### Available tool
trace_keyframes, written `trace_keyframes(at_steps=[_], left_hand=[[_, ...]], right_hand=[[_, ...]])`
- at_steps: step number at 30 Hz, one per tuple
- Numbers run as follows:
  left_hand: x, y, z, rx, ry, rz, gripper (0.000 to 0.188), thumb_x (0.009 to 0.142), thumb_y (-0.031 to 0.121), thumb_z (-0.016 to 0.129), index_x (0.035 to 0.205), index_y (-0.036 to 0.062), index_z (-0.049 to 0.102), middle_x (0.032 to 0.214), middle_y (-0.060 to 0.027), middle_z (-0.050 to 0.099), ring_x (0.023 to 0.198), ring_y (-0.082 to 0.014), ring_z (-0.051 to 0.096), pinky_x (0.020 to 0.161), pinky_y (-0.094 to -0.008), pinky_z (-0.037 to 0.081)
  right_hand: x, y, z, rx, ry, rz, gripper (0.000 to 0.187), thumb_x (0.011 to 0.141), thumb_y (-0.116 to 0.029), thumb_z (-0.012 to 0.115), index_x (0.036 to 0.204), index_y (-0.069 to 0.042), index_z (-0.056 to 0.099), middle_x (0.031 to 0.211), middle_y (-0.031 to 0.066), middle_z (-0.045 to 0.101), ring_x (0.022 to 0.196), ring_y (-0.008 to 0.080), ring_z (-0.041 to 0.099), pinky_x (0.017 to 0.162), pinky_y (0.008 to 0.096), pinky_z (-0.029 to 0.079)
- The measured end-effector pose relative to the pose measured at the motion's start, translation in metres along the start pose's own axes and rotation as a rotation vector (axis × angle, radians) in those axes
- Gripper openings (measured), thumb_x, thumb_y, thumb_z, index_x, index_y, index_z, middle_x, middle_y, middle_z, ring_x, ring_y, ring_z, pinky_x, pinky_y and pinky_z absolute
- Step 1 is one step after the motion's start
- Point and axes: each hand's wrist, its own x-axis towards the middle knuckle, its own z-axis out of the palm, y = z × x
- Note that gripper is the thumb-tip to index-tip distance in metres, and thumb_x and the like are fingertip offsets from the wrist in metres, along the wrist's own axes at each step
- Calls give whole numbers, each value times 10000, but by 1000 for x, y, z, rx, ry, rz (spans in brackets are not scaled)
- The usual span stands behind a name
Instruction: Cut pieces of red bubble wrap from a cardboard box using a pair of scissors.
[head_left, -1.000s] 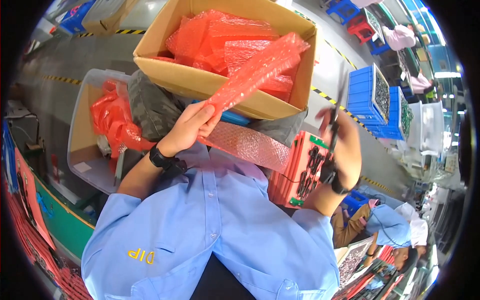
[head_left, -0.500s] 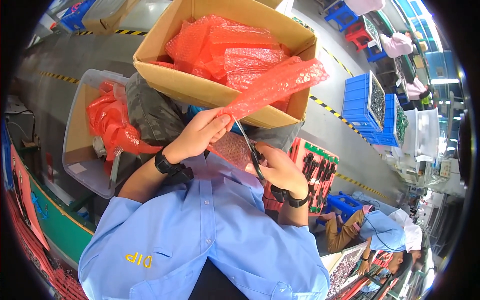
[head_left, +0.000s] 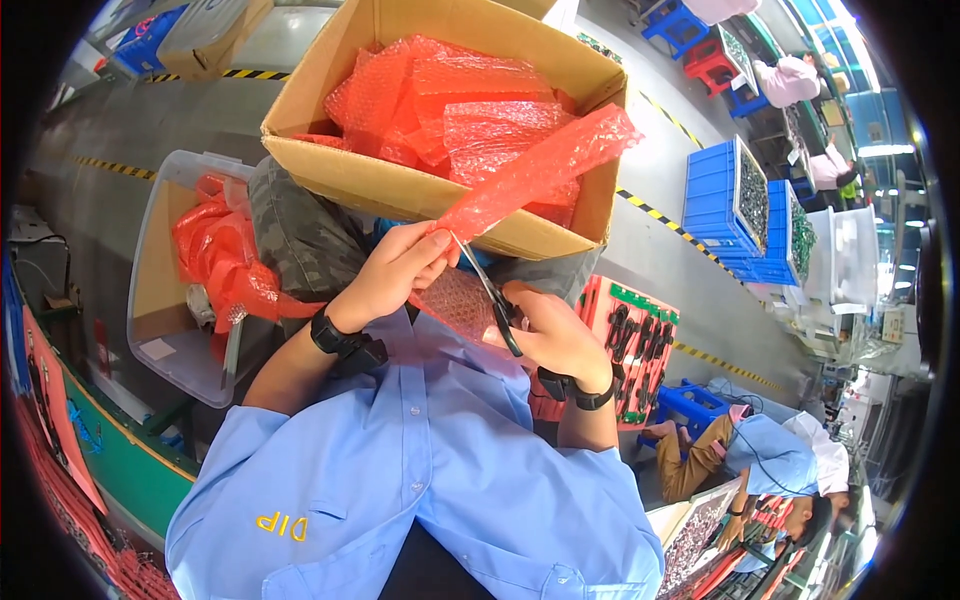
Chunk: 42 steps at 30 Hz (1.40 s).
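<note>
My left hand (head_left: 396, 272) pinches the near end of a long red bubble wrap strip (head_left: 545, 170) between thumb and fingers. The strip slants up to the right, over the cardboard box (head_left: 340, 170). My right hand (head_left: 552, 328) is closed round the dark handles of a pair of scissors (head_left: 483, 279). Their blades point up and left, meeting the strip right beside my left fingertips; how far they have cut is hard to see. Below the blades, another bubble wrap piece (head_left: 455, 303) lies over my lap. Folded red bubble wrap sheets (head_left: 495, 130) fill the box.
At my left stands a clear plastic bin (head_left: 150, 280) with crumpled red bubble wrap. Right of my knee is a pink tray (head_left: 592, 300) of black parts. Blue crates (head_left: 712, 195) stand farther right. A co-worker in a blue shirt (head_left: 770, 455) bends at lower right.
The scissors have shifted slightly left, their blades closer to my left fingertips. The strip's far end has moved a little up and left. My left hand keeps its pinch.
</note>
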Motion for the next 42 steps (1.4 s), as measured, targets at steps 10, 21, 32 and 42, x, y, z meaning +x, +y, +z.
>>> trace_keyframes(at_steps=[10, 21, 32, 42], left_hand=[[2, 4, 5, -6, 89, 19, 360, 1112, 346, 479, 975, 24, 564, 730, 62, 393, 597, -18, 287, 521, -212, 218], [7, 1, 0, -156, -27, 32, 396, 1112, 381, 472, 954, 27, 555, 718, 55, 387, 587, -30, 290, 515, -226, 220], [11, -4, 3, 27, 72, 11, 388, 1117, 362, 461, 943, 30, 558, 730, 58, 386, 604, -30, 303, 530, -217, 234], [7, 15, 11, 29, 41, 28, 386, 1116, 378, 460, 942, 46, 550, 732, 65, 367, 606, -29, 286, 525, -217, 218]], right_hand=[[0, -1, -6, -85, 12, 72, 514, 861, -420, 788, 990, 49, 619, 773, 181, 572, 695, 308, 553, 664, 393, 458], [0, -2, -5, -11, 3, -75, 465, 870, -381, 780, 955, 41, 602, 780, 177, 567, 691, 335, 541, 646, 398, 443], [4, -2, -6, 46, -13, 60, 393, 906, -317, 769, 926, 56, 648, 678, 110, 495, 645, 157, 455, 597, 349, 402], [0, -2, -10, 64, 15, 61, 344, 895, -256, 788, 849, 51, 639, 637, 63, 437, 624, 103, 390, 565, 314, 360]])
